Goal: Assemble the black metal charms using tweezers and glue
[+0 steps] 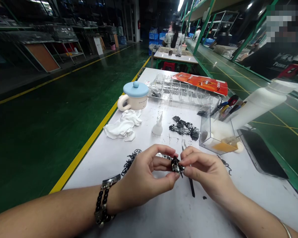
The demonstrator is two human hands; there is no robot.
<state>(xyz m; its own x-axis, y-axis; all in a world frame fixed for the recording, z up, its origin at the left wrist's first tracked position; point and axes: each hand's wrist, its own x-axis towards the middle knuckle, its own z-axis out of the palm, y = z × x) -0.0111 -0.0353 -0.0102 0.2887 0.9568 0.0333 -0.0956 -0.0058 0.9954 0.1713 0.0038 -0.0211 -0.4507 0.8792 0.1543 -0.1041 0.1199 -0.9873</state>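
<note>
The left hand [141,178] and right hand [203,172] are half-closed, fingertips pinching black metal parts [176,165] between them, just above the white workbench [161,215] (forearms resting low, angled inward); black-handled tweezers [190,183] pass beneath the right fingers.

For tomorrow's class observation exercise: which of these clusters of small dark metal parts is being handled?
The cluster pinched between the left hand and right hand; the heap and tangled strand lie on the white table instead.
</note>
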